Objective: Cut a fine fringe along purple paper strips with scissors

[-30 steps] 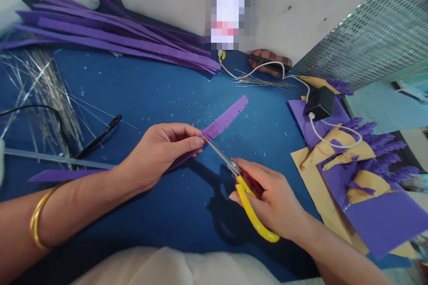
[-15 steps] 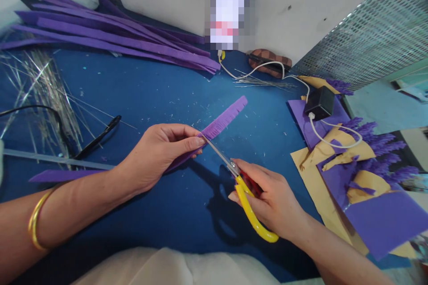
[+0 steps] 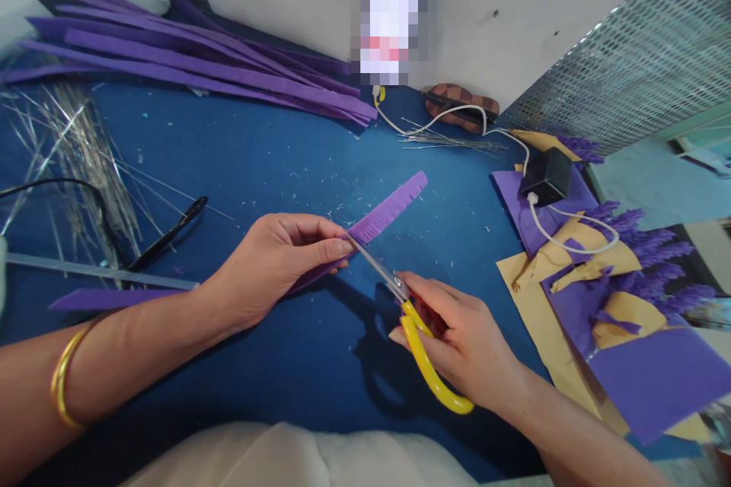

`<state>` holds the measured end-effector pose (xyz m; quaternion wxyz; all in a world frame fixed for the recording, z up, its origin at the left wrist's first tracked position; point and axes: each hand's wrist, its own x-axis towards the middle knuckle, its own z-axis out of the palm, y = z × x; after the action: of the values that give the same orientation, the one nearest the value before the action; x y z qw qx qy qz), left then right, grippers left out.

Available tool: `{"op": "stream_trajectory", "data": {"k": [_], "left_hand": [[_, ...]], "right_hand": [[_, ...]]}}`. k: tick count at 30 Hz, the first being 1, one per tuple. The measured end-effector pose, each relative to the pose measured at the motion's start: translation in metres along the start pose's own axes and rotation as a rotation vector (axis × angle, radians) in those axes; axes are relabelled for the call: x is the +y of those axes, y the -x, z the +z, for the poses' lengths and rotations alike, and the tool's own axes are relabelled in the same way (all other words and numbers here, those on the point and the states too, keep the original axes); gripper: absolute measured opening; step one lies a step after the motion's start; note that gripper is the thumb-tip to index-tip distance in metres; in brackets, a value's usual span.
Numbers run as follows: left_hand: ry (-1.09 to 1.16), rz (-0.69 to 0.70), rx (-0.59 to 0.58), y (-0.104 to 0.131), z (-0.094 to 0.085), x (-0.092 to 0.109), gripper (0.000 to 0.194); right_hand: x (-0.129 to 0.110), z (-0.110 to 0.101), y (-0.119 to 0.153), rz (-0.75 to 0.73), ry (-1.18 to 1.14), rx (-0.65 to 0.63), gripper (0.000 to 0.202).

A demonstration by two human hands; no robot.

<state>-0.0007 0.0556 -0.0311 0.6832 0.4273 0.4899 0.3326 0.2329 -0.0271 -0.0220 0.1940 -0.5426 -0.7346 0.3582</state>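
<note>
Between the thumb and fingers of my left hand [image 3: 291, 262] is a purple strip [image 3: 388, 211], pinched near its middle. Its far end points up and right, with fine cuts along the lower edge; the other end passes under my wrist. Yellow-handled scissors [image 3: 431, 365] are in my right hand [image 3: 462, 338], fingers wrapped round the handles. The blades meet the strip right beside my left thumb tip and look nearly closed.
Purple strips [image 3: 199, 61] lie at the back left, above thin wires [image 3: 85, 144] and black glasses [image 3: 171, 232]. A phone [image 3: 394, 7] stands behind. At right are a black adapter [image 3: 547, 175], purple sheets [image 3: 662, 373] and wrapped purple flowers [image 3: 645, 243].
The strip's far end has shifted slightly right and down. My left fingertips have moved a little to the right. My right hand and the scissors have hardly moved.
</note>
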Motion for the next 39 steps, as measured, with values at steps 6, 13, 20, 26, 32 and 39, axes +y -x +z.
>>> {"op": "stream_trajectory", "data": {"k": [6,13,20,26,32,39], "left_hand": [[0.043,-0.005,-0.015,0.0000,-0.0008,0.0016,0.011],[0.045,0.012,-0.046,0.0008,-0.0005,0.0044,0.012],[0.030,-0.005,-0.063,-0.0009,-0.0032,0.0019,0.008],[0.059,0.000,-0.027,0.0003,-0.0022,0.0026,0.008],[0.064,0.010,-0.008,0.0001,-0.0026,0.0031,0.011],[0.036,0.001,0.023,0.0016,-0.0001,0.0043,0.012]], "right_hand": [[0.0002,-0.0004,-0.0003,0.010,-0.012,-0.003,0.049],[-0.0056,-0.0043,-0.0021,0.072,-0.103,-0.036,0.040],[-0.0085,-0.0057,-0.0049,0.130,-0.165,-0.055,0.027],[-0.0082,-0.0060,-0.0025,0.161,-0.109,0.003,0.049],[-0.0067,-0.0043,0.0002,0.145,-0.070,0.007,0.056],[-0.0053,-0.0012,-0.0016,0.130,-0.052,0.009,0.052]]}}
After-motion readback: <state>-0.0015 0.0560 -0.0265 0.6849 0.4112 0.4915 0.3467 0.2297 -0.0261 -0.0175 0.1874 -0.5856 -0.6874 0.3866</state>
